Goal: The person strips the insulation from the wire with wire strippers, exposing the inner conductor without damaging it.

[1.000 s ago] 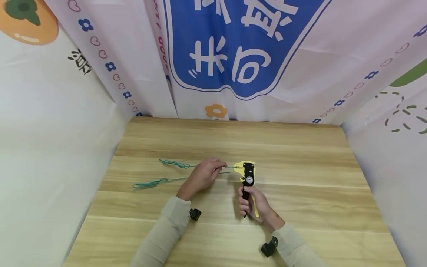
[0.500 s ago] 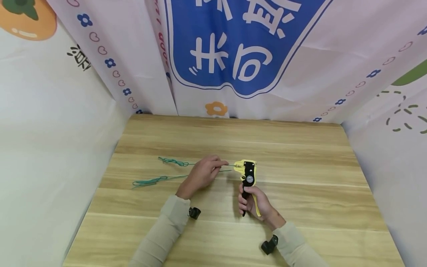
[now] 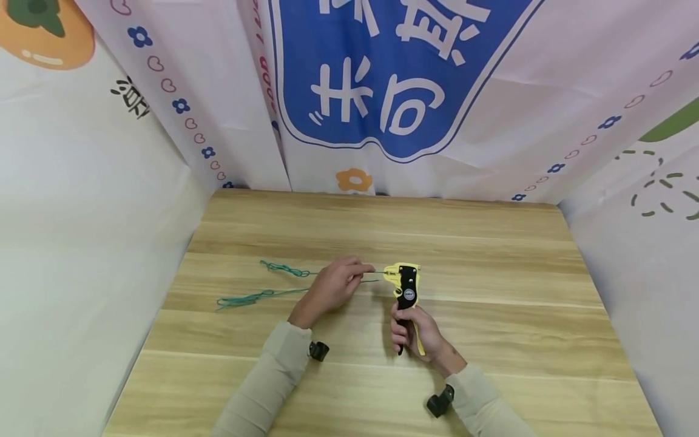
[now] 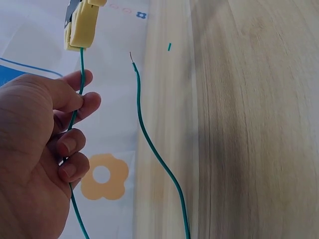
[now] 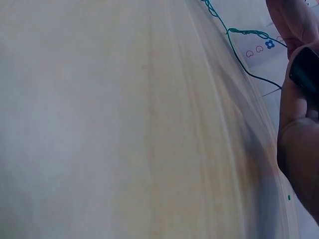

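My left hand (image 3: 340, 280) pinches a green wire (image 4: 82, 69) between thumb and fingers. The wire's end reaches into the jaws of a yellow and black wire stripper (image 3: 406, 282). My right hand (image 3: 417, 331) grips the stripper's handles, holding its head upward and its jaws toward the left hand. Below the held wire runs a second green wire (image 4: 154, 149), its tip (image 4: 131, 57) bare of insulation. Both wires trail left into bundled loops, one upper bundle (image 3: 286, 268) and one lower bundle (image 3: 246, 300). Only part of the right hand (image 5: 299, 94) shows in the right wrist view.
A short green piece of insulation (image 4: 169, 47) lies on the wood-grain table (image 3: 519, 291). Printed cloth (image 3: 491, 121) hangs along the table's back edge, with white cloth sides at left and right. Each wrist carries a small black camera.
Hands, stripper and wires keep nearly the same places. The left index finger stretches slightly further along the wire than a second ago; the head view shifts a little.
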The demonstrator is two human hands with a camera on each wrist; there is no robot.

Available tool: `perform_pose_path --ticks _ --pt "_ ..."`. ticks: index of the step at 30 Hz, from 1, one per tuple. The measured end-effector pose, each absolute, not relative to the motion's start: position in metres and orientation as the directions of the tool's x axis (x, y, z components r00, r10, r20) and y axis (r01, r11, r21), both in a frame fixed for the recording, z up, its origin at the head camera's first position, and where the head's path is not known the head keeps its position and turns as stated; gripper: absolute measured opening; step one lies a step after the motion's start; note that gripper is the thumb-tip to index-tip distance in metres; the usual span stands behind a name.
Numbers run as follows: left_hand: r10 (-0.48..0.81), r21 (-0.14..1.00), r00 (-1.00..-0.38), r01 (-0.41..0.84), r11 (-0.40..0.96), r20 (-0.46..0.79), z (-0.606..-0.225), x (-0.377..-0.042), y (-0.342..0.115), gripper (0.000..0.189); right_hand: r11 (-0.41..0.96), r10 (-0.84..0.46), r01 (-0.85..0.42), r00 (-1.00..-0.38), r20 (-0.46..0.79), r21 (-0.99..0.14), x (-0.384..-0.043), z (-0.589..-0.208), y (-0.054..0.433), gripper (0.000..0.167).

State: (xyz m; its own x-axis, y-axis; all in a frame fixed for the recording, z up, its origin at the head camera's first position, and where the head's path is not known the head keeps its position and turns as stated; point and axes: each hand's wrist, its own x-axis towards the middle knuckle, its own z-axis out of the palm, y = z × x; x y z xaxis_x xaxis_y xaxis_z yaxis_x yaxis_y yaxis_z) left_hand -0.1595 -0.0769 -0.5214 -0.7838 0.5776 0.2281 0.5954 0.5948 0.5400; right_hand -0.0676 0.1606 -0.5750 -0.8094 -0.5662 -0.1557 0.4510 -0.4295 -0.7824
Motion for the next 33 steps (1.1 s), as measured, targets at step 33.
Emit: perform_pose_path --ticks 33 --pt "0.6 0.492 -0.771 0.615 0.617 0.212 -0.5158 -0.1556 -0.0781 0.029 -0.435 -0.564 0.444 -0.813 -0.147 -0.783 -0.0684 -0.5802 0.1608 0.006"
